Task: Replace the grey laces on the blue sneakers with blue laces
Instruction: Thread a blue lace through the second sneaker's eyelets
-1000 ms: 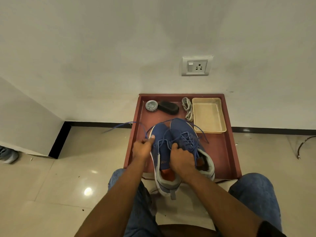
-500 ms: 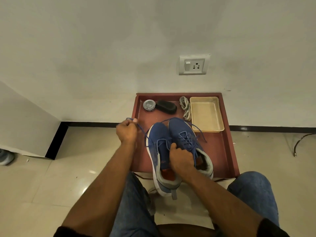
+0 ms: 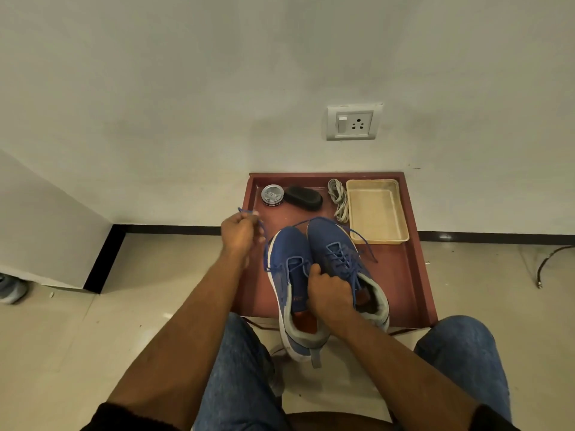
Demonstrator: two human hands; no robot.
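Fingers of your left hand are curled tight round the free end of the blue lace, drawn up and out to the left of the sneakers; fingers of your right hand are curled over the tongue and eyelet area where the two sneakers meet, pinning the left sneaker down. Both shoes sit side by side on the red tray, heels toward you, the right sneaker already crossed with blue lace, its loose ends trailing toward the cream basket. Grey laces lie bundled at the back of the tray, just beside the basket, well apart from the shoes, so removal appears done. Step in hand, as judged: pulling slack through a lower eyelet pair on the left sneaker. Next move likely calls for holding the tongue steady, evening the two lace ends, then feeding the tip into the next eyelet. Which eyelet is next cannot be told; your right hand hides it.
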